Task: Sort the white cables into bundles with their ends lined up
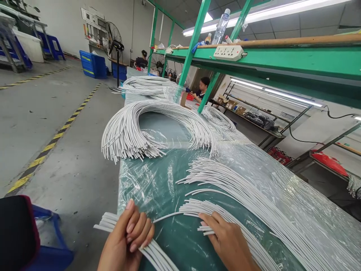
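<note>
Your left hand (126, 235) closes its grip round a bundle of white cables (158, 256), keeping ends even; your right hand (225, 237) lies flat, holding nothing, pinning loose cables (254, 195) to the counter (158, 184).

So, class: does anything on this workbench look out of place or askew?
One loose cable curves away from the fanned pile near the right hand. The big looped bundle overhangs the bench edge. The left hand holds its bunch past that edge too.

Factory floor, green workbench (158, 184), white cable bundles (146, 128), floor hazard tape (50, 145)
</note>
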A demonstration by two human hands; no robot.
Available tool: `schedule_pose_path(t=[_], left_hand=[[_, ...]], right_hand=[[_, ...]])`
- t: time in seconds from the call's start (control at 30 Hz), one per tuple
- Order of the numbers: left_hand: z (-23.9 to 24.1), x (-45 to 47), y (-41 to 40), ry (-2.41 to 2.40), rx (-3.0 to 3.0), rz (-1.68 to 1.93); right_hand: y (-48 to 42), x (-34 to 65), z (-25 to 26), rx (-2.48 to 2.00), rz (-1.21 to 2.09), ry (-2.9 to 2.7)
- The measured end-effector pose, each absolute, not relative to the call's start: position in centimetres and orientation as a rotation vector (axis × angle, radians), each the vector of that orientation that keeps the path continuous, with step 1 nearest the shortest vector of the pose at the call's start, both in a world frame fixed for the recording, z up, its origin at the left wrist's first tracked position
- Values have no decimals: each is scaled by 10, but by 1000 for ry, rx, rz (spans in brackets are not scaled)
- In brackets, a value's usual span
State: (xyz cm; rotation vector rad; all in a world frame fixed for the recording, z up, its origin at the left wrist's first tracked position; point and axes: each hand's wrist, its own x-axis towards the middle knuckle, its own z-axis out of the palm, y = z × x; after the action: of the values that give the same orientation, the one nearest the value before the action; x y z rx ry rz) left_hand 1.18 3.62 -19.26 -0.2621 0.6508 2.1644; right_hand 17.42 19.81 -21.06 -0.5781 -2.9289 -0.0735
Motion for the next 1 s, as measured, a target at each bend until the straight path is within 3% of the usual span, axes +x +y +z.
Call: schedule_pose_path(t=[0.23, 0.5, 1.0], left_hand=[[-191, 14, 37, 620, -282, 2179], [-190, 13, 37, 606, -296, 2179], [-190, 13, 35, 611, -273, 2164]], right_hand=[[185, 163, -204, -538, 105, -2901], [184, 166, -208, -294, -356, -2990], [190, 178, -189, -265, -300, -2552]])
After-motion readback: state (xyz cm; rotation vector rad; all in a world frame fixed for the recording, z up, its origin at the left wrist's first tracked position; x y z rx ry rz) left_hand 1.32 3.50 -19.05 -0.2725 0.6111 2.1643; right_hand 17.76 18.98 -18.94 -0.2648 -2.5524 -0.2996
